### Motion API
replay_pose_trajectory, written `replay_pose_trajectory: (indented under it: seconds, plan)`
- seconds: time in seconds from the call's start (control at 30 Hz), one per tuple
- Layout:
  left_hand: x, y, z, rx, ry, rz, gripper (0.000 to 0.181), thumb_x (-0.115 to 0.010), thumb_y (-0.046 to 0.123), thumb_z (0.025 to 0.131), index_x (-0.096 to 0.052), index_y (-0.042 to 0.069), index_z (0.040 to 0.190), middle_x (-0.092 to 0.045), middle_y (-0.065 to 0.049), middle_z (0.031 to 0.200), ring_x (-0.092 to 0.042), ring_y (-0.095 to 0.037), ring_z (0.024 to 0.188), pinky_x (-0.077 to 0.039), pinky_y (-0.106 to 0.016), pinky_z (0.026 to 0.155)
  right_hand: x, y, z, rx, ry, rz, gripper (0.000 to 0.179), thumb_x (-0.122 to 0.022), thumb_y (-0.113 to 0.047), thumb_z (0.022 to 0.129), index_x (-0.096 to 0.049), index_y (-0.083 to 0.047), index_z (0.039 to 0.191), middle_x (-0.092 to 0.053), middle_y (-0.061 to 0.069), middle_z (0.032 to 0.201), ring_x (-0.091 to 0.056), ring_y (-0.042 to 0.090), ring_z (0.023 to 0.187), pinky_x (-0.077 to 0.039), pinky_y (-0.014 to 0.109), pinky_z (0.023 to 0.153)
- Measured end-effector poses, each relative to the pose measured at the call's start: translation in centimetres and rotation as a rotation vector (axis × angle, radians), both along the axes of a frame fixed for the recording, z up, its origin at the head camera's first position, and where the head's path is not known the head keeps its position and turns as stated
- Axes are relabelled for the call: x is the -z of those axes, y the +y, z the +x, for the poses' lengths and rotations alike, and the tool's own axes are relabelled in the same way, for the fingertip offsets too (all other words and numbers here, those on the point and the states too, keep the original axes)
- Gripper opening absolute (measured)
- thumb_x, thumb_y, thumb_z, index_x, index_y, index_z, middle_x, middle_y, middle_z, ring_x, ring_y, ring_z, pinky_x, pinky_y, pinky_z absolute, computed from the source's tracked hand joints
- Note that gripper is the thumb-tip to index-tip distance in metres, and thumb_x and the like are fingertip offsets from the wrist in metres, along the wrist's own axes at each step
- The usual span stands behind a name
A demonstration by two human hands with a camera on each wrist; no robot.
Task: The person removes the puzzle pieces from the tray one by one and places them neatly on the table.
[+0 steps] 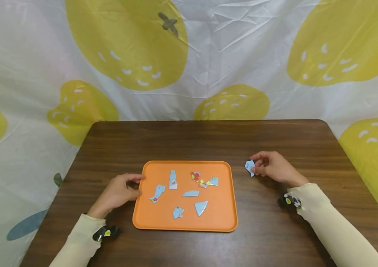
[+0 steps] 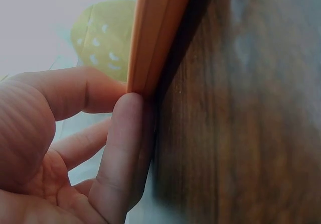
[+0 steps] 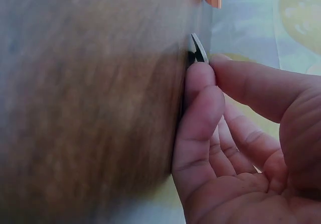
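My left hand point(image 1: 115, 194) is at the left edge of an orange tray point(image 1: 215, 220). In the left wrist view, the thumb and a finger pinch the tray's rim point(image 2: 150, 43). Right of the tray, my right hand point(image 1: 274, 168) pinches a thin, light-blue shard-like piece point(image 1: 250, 167) between thumb and fingers. The right wrist view shows this piece point(image 3: 199, 48) edge-on, slightly curved, tilted close to the tabletop; the fingers hide part of it. Several similar irregular pieces lie spread on the tray, among them a wedge-shaped one point(image 1: 201, 208) and one with a red print point(image 1: 195, 176).
The tray lies on a dark brown wooden table point(image 1: 189, 141) with rounded far corners. Behind it hangs a white cloth point(image 1: 205, 59) printed with large yellow fruit. Each wrist bears a small black device point(image 1: 289, 201).
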State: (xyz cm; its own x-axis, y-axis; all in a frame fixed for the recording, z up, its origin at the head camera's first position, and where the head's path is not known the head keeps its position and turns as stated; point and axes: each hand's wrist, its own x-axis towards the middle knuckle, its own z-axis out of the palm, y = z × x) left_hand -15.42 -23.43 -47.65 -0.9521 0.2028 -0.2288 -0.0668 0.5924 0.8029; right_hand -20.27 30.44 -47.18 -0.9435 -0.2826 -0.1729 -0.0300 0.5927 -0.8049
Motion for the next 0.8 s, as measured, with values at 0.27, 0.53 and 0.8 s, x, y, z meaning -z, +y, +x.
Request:
replay_pose_trajectory:
  seconds: [0.27, 0.53, 0.8]
  plan:
    - [0.17, -0.02, -0.02, -0.019, -0.020, 0.040, 0.047, -0.077, 0.004, 0.089, -0.071, 0.009, 0.135, -0.064, -0.020, 0.127, -0.072, -0.018, 0.075, -0.062, -0.029, 0.069, -0.19, 0.22, 0.07, -0.003, 0.001, -0.011, 0.046, -0.080, -0.010, 0.091, -0.066, 0.005, 0.133, -0.071, 0.016, 0.099, -0.067, 0.015, 0.076, -0.059, 0.028, 0.069]
    - [0.06, 0.10, 0.09, -0.020, -0.034, 0.070, 0.047, -0.077, 0.004, 0.090, -0.070, 0.007, 0.136, -0.062, -0.022, 0.128, -0.072, -0.018, 0.077, -0.063, -0.030, 0.071, 0.07, 0.59, 0.13, -0.002, 0.007, -0.015, 0.049, -0.080, -0.010, 0.092, -0.064, 0.005, 0.136, -0.072, 0.015, 0.099, -0.067, 0.013, 0.076, -0.059, 0.028, 0.070]
    - [-0.32, 0.18, -0.12, 0.002, -0.037, 0.061, 0.048, -0.077, 0.003, 0.088, -0.069, 0.008, 0.136, -0.061, -0.022, 0.128, -0.071, -0.018, 0.074, -0.063, -0.030, 0.070, -0.42, 0.27, 0.35, 0.006, 0.031, -0.027, 0.046, -0.081, -0.013, 0.092, -0.066, 0.003, 0.133, -0.071, 0.015, 0.099, -0.068, 0.015, 0.076, -0.060, 0.029, 0.070]
